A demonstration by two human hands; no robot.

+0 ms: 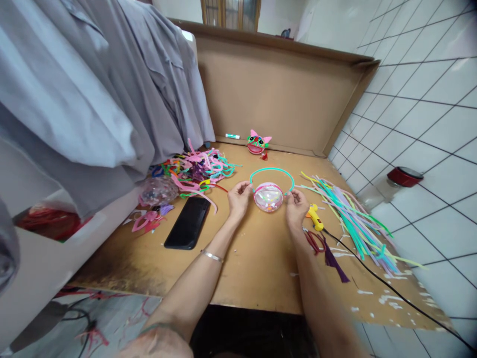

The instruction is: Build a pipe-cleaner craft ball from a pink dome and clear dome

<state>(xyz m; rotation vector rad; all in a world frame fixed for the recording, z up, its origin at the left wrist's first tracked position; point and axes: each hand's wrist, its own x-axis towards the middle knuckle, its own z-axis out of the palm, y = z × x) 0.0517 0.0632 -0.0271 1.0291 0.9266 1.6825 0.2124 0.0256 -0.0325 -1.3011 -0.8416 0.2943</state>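
A turquoise pipe cleaner (272, 169) arches between my hands, bent into a wide loop. My left hand (239, 200) pinches near its left end, and my right hand (297, 206) pinches near its right end. Between the hands, below the arch, is a clear plastic ball (268, 199) with a pink band around its upper edge and coloured spots showing through it. Whether my fingertips also touch the ball I cannot tell. Close to my right hand lies a yellow glue gun (315, 217) with a black cord.
Loose pipe cleaners (357, 223) lie at the right, and a tangled colourful heap (201, 166) at the left beside a black phone (187, 223). A lion-like head figure (258, 142) and a glue stick (232, 136) stand by the cardboard wall (268, 94). A purple tassel (334, 261) lies right.
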